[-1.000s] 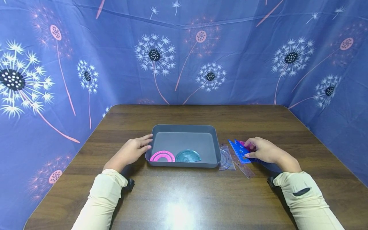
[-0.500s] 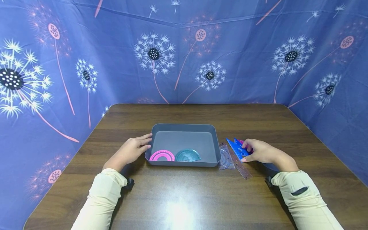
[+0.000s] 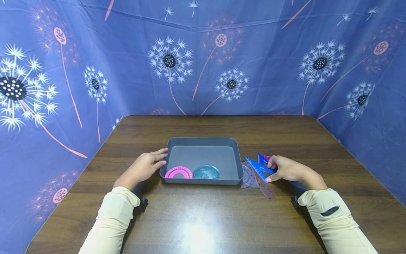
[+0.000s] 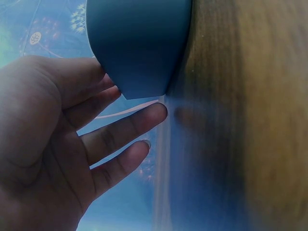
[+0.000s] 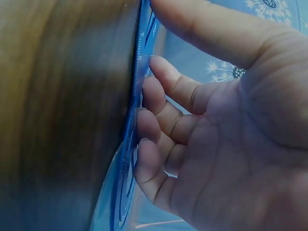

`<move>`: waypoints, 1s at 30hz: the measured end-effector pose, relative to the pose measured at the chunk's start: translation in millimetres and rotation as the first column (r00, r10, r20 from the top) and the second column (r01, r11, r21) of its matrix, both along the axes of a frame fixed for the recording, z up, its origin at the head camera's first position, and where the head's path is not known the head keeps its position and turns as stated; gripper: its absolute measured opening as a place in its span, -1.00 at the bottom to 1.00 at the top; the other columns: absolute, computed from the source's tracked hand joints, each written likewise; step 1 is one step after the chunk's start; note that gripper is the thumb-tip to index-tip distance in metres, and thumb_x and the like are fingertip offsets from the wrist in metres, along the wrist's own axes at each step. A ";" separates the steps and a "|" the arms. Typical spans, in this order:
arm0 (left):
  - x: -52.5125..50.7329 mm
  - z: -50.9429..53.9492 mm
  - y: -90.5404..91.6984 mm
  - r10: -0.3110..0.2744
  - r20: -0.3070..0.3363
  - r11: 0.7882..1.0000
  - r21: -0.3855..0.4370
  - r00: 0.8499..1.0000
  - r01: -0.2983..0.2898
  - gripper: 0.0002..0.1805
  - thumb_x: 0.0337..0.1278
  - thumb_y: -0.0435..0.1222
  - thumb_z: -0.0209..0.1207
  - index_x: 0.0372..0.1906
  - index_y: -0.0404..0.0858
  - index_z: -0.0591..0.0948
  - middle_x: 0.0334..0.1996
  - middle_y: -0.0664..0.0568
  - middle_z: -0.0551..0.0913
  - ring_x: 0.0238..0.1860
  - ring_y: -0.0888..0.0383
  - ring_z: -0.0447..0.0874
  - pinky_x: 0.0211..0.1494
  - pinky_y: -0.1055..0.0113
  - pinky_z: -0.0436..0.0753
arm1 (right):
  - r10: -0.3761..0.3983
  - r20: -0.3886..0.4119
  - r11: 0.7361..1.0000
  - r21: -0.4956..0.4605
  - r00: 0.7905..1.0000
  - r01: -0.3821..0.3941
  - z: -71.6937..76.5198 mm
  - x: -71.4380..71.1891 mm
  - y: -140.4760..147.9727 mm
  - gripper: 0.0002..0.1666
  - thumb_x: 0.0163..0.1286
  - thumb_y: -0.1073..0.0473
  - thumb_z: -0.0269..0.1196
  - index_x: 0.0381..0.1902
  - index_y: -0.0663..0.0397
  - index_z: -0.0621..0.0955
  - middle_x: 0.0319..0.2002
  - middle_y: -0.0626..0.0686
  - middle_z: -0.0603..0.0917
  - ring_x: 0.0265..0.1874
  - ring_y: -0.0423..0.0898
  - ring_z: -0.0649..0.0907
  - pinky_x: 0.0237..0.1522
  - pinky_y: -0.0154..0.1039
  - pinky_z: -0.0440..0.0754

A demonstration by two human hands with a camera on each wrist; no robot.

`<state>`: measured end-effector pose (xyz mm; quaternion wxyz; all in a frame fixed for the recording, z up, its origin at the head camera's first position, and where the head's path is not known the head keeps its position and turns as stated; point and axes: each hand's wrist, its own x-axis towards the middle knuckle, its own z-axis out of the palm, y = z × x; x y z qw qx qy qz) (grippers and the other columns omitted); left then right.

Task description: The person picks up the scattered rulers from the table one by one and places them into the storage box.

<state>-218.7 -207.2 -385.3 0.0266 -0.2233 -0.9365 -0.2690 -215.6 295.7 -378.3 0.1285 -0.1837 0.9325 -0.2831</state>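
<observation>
Seen through my remote head camera, a blue dandelion-print cloth [image 3: 269, 63] rises behind a brown wood-grain table [image 3: 142, 229], where a grey tray [image 3: 203, 155] sits near the centre. Taking that tray as my clock face, the person's right hand [image 3: 288, 171] works out at three o'clock and the left hand [image 3: 142, 165] is at nine.

Between right hand and tray, blue set squares [image 3: 255, 168] lie across a clear ruler [image 3: 265, 188], which slants toward four o'clock; beside it, a clear square template [image 3: 248, 176] touches or nearly touches the tray wall. Inside the tray, a teal protractor [image 3: 207, 172] rests at six o'clock and a pink protractor [image 3: 178, 168] at seven. A magenta piece [image 3: 267, 158] is mostly hidden by the right fingers.

My left wrist view alone shows the palm side: the hand is spread, upper digits at the tray's outer wall, two lower fingers clear of it. My right wrist view reveals what the head camera conceals, bent fingertips meeting the blue plastic with the thumb stretched along above; whether they pinch it or merely press, I cannot tell.
</observation>
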 end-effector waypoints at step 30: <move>2.1 1.3 0.8 -0.001 -0.015 1.000 -0.024 1.000 0.000 -0.58 0.43 -0.27 0.13 0.27 -0.39 0.55 0.40 -0.07 0.41 0.38 -0.15 0.38 0.39 -0.13 0.36 | -0.074 -0.149 0.997 -0.034 0.986 0.070 0.3 -4.6 -0.8 -0.68 0.15 0.17 0.50 -0.26 0.17 0.60 -0.42 -0.02 0.55 -0.39 -0.11 0.50 -0.38 -0.26 0.43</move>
